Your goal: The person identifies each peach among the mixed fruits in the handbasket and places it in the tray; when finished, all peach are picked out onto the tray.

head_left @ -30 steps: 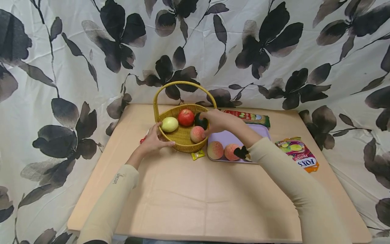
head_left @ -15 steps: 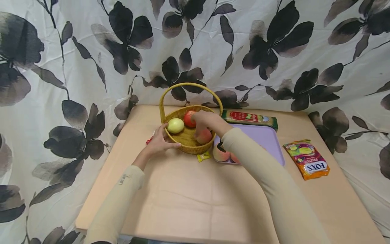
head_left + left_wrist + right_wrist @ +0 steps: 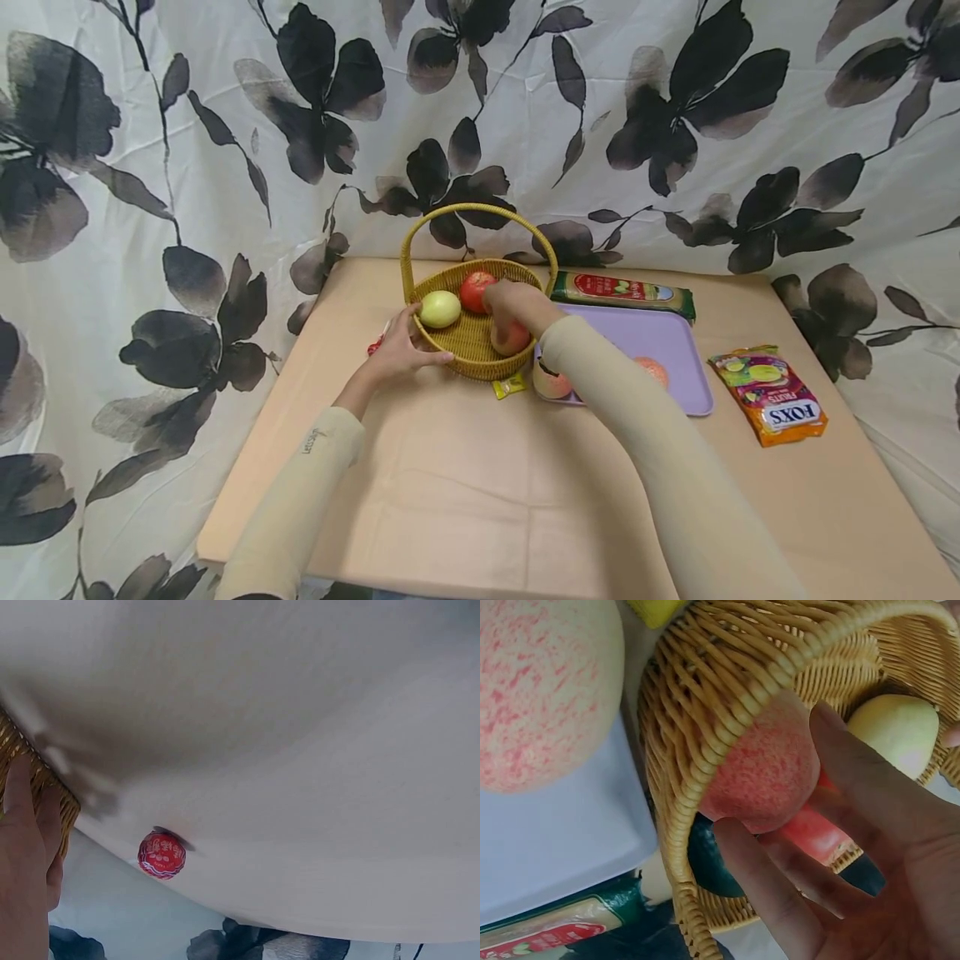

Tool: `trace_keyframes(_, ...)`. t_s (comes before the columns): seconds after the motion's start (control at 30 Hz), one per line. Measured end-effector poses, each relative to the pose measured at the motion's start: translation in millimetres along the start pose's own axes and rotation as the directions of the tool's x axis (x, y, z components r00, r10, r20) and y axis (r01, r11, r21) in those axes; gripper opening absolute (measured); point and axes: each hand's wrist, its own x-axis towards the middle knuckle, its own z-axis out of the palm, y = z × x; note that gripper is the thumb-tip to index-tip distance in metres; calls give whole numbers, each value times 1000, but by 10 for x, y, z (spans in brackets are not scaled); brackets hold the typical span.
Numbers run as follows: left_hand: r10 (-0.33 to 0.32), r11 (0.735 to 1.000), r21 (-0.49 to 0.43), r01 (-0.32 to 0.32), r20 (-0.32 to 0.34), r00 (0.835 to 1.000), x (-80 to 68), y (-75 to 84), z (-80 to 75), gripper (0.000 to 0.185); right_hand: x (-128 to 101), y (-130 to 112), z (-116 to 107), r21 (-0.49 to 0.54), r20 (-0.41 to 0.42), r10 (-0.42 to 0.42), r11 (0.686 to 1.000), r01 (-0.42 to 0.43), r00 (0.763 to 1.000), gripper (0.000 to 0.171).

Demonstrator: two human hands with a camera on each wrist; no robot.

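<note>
My right hand [image 3: 508,302] is down inside the basket [image 3: 472,354], fingers loosely spread around the peach [image 3: 761,784], which lies just under my fingertips against the near wall. My left hand [image 3: 401,348] grips the basket's near-left rim, and the red apple [image 3: 475,290] sits just beyond my right hand.

A second ago my right hand [image 3: 510,304] was at the far right edge of the basket [image 3: 450,342], on the dark fruit [image 3: 709,866]. Since then I have drawn it inward over the basket's middle. Now it hovers with fingers [image 3: 769,896] loosely spread over the peach [image 3: 512,339] and just beside the red apple [image 3: 476,291], and my forearm crosses the near corner of the purple tray [image 3: 675,333], covering part of the two peaches there.
</note>
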Motion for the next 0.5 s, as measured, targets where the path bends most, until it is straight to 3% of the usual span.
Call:
trace_keyframes(0.3, -19, 999, 43, 19, -13, 1000, 5, -28, -2, 132, 39, 15, 138, -49, -50, -25, 999, 22, 998, 21)
trace_keyframes(0.5, -23, 998, 61, 24, -11, 1000, 4, -21, -8, 133, 40, 19, 171, -46, -85, -32, 999, 28, 996, 22)
